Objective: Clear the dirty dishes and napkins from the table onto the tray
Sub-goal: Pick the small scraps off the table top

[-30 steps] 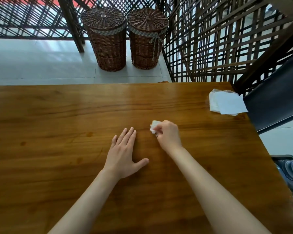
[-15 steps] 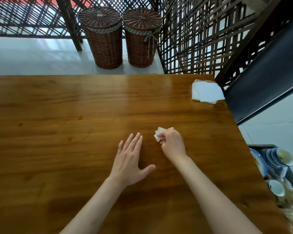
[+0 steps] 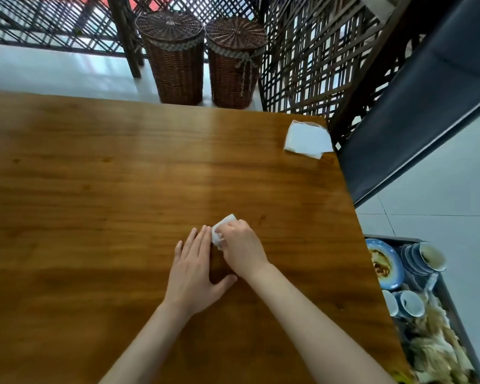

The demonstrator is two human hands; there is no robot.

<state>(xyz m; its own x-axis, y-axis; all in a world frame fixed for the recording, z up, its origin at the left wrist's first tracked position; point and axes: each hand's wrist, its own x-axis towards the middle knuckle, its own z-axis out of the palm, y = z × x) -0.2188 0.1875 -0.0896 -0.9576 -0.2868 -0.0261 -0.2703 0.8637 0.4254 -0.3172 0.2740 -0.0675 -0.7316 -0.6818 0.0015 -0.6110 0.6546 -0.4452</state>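
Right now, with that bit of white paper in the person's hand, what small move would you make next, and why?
Probably carry the crumpled napkin over to the tray at the table's right. The right hand already pinches it, the left hand lies flat on the table, and the tray already holds dirty dishes and used napkins.

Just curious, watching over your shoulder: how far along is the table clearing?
Nearly done, it seems. The dishes and cups already sit on the tray beside the table, along with used napkins. In hand: the right hand grips a crumpled napkin, while the left hand rests flat. Left: a white stack at the far corner, if it counts.
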